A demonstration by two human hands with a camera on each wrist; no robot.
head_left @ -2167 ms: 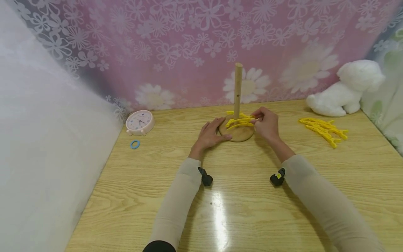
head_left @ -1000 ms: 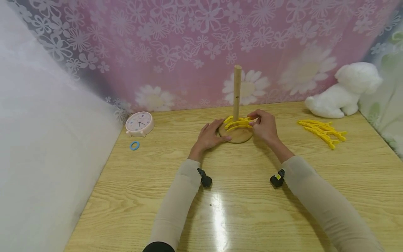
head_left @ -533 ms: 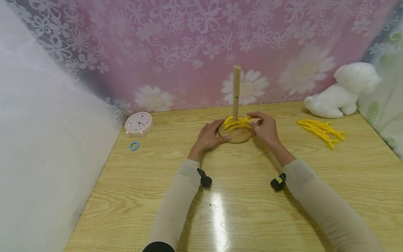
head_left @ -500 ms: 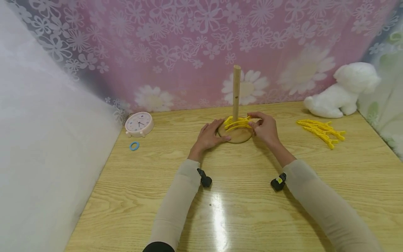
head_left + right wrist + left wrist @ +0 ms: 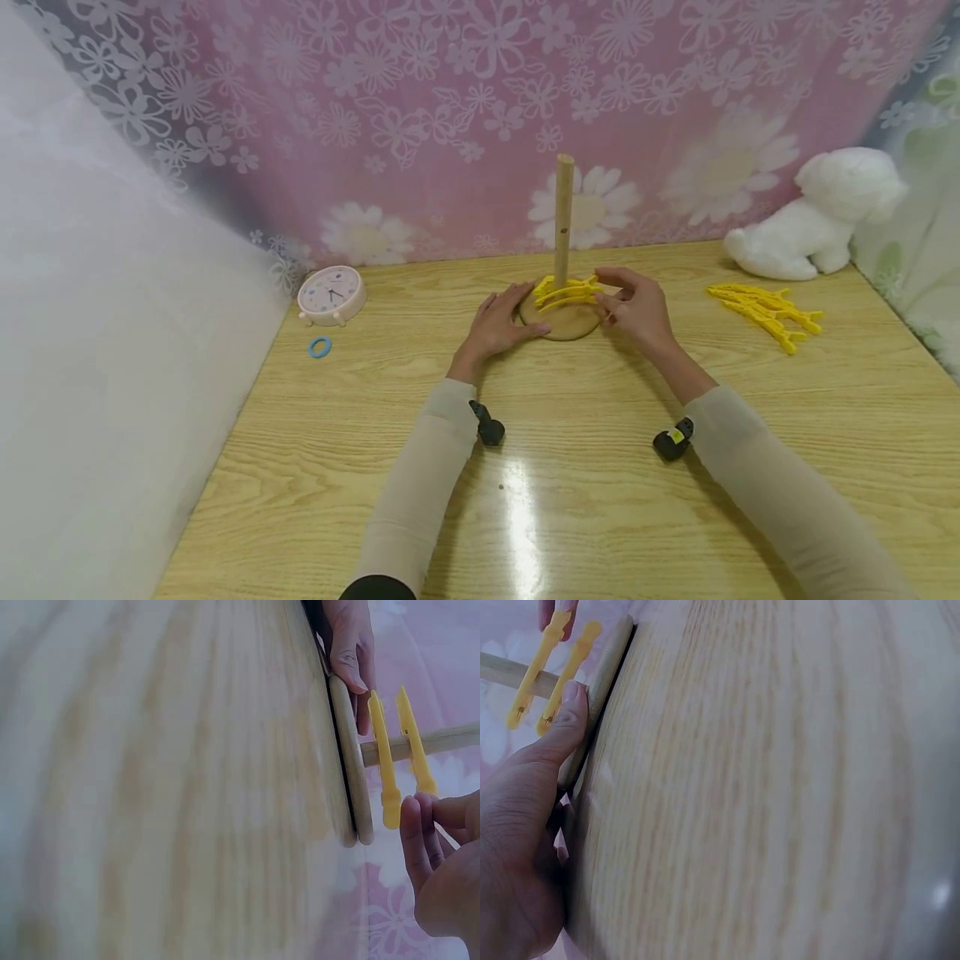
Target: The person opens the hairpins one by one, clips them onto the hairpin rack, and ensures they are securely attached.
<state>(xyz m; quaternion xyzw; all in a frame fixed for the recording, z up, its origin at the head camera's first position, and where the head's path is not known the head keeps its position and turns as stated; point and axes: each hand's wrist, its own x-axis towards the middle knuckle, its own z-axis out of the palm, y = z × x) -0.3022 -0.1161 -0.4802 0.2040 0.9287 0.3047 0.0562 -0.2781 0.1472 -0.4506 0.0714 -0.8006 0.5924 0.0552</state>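
Observation:
A wooden stand has an upright pole on a round base. My left hand holds the base at its left side, thumb on its upper face, other fingers along the rim. Two yellow clothes pegs are clipped on the pole's lower part, the lower peg near the base and the upper peg a little above it, both seen in the right wrist view. My right hand has its fingertips at the handle end of the upper peg, pinching it. Part of that grip is hidden.
Several more yellow pegs lie in a pile on the table at the right. Behind them sits a white plush dog. A pink alarm clock stands at the left, with a blue ring in front of it.
The upper peg has come down close above the lower one and its handles stay at my right fingers. Just now my right hand and forearm shift slightly right. My left hand keeps its place.

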